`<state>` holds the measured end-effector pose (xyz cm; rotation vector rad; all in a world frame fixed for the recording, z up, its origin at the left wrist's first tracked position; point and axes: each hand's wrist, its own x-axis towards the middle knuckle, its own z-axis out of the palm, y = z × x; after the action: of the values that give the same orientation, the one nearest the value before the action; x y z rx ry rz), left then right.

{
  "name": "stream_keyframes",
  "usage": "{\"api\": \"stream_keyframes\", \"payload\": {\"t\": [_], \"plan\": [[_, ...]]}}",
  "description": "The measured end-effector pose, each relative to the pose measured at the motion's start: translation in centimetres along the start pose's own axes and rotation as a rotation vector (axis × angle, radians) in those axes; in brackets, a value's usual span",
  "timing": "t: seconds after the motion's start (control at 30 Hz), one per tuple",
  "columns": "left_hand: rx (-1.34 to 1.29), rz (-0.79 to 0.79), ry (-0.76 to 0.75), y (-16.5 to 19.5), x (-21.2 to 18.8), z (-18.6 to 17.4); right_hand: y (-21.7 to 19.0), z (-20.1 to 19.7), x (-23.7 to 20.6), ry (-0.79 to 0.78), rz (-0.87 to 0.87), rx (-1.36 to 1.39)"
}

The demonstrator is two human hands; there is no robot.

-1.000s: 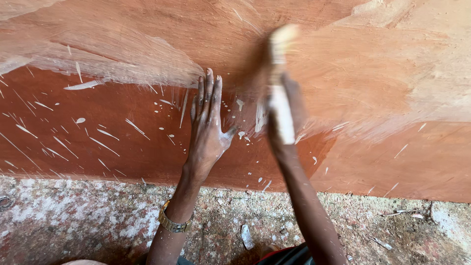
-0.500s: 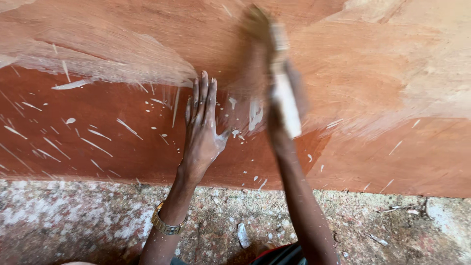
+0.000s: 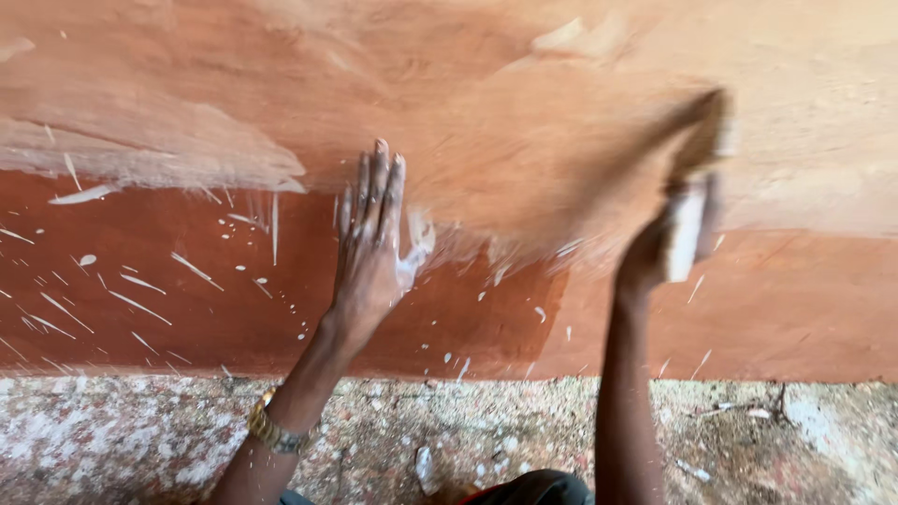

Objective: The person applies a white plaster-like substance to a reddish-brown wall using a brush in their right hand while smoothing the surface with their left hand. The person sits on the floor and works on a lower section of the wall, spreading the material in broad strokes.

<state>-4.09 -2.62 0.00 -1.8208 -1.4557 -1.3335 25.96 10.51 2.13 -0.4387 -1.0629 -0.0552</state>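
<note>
L hand [image 3: 372, 252] flat, fingers spread, pressed on red wall [image 3: 187, 309]. R hand [image 3: 655, 257] gripping blurred white brush [image 3: 692, 210] vs wall; speckled floor [image 3: 140, 440] below.

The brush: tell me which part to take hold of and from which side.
Take the brush by its pale handle, the part the right hand already wraps, coming from below. The bristle end points up against the wall, so the lower handle is the only free part. Motion blur hides finer detail.
</note>
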Motion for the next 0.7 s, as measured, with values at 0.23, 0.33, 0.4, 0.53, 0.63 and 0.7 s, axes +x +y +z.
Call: {"api": "stream_keyframes", "payload": {"t": [0.23, 0.33, 0.4, 0.53, 0.63, 0.7], "plan": [[0.162, -0.171, 0.007, 1.5, 3.7, 3.1, -5.8, 4.5, -8.8, -0.635, 0.356, 0.356], [0.409, -0.207, 0.045, 1.5, 4.3, 3.2, -8.7, 5.5, -11.2, -0.818, 0.036, 0.179], [0.293, -0.148, 0.19, 1.6, 4.5, 2.5, -10.1, 5.6, -12.3, -0.785, -0.05, 0.089], [0.166, -0.181, 0.198, 2.7, 4.1, 0.8, -9.6, 5.2, -12.5, -0.75, -0.116, 0.154], [0.213, -0.21, 0.118, 3.4, 4.1, 0.3, -7.7, 4.8, -11.9, -0.717, 0.36, 0.38], [0.208, -0.203, 0.105, 3.8, 4.2, 0.5, -5.0, 3.1, -11.5, -0.618, 0.428, 0.378]]}}
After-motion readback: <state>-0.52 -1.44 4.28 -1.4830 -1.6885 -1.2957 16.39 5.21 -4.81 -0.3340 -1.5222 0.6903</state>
